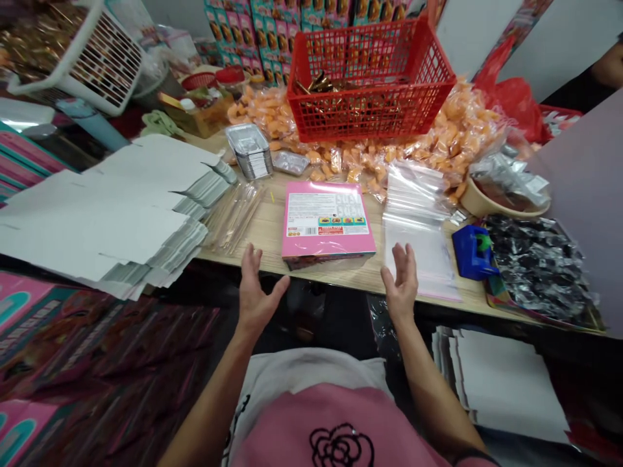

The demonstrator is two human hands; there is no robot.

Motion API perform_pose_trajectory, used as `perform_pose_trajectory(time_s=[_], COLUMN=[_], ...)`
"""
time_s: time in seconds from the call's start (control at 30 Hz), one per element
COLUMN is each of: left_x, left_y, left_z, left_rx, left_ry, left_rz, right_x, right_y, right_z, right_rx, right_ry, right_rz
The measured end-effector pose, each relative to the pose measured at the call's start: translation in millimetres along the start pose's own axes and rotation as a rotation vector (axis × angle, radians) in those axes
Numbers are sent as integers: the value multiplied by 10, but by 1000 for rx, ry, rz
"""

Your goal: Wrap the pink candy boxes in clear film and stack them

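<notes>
Head view looks down over your chest at the table [272, 227], and your two hands hover just off its near edge with nothing in them. Your left hand [256, 295] sits at about 7 o'clock from the pink box [327, 220], palm turned inward, fingers spread and thumb out, so the grip is wide. Your right hand [400, 285] sits at about 5 o'clock from the box, likewise wide and empty. Neither hand touches the box; both are near it, one on each side.

That box lies flat at the table's front edge, printed label up, inside a clear wrap whose outline is hard to trace against the wood. At its 3 o'clock lies a stack of clear bags [418, 220], their edges nearly lost in glare. Further toward 3 o'clock stands a blue tape dispenser [471, 251], then a heap of black foil wrappers [540, 266], its far side cut off by a grey panel.

At 12 o'clock from the box a red basket [372, 78] stands among orange wrapped snacks [452, 136]; its contents show only as gold glints through the mesh. At 11 o'clock sits a stack of foil trays [250, 150]. At 9 o'clock spread piles of flat white cardboard [111, 207], the left side running out of frame. A white basket [97, 55] at the top left corner is cropped too. Below the table everything is dark and blurred.
</notes>
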State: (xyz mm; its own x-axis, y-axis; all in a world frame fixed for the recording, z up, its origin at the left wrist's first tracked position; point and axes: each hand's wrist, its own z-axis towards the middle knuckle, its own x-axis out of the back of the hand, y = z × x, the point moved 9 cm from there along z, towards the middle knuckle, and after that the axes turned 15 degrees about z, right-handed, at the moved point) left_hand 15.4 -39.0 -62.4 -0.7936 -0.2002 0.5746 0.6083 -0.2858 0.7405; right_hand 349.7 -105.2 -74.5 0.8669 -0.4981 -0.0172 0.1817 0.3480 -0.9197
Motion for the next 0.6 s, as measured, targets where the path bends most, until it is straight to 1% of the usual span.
perform_pose_trajectory(time_s=[0.03,0.1,0.17,0.23,0.27,0.33,0.43,0.5,0.53,0.6], left_x=[20,12,-72,-218,-302,-442,-531,-552,-568,-606], left_y=[-39,-9,103,177,172,74,-207,-382,-436,-453], left_z=[1,22,47,61,63,61,49,54,65,102], left_rx=[13,-31,-111,-147,-137,-74,36,79,79,39], left_ry=[13,2,-47,-119,-158,-218,-235,-252,-276,-347], left_rz=[-45,-54,0,13,-14,-121,-202,-166,-136,-83], right_x=[2,-110,-286,-404,-425,-408,-365,-370,-389,-451], right_y=[-53,-192,-272,-248,-202,-37,350,556,611,629], right_z=[17,43,34,0,-22,-71,-137,-144,-130,-84], right_rx=[24,113,180,187,169,86,-129,-231,-249,-246], right_ry=[5,-72,-173,-200,-183,-119,-61,-80,-108,-188], right_rz=[17,-22,-96,-132,-113,5,208,232,220,197])
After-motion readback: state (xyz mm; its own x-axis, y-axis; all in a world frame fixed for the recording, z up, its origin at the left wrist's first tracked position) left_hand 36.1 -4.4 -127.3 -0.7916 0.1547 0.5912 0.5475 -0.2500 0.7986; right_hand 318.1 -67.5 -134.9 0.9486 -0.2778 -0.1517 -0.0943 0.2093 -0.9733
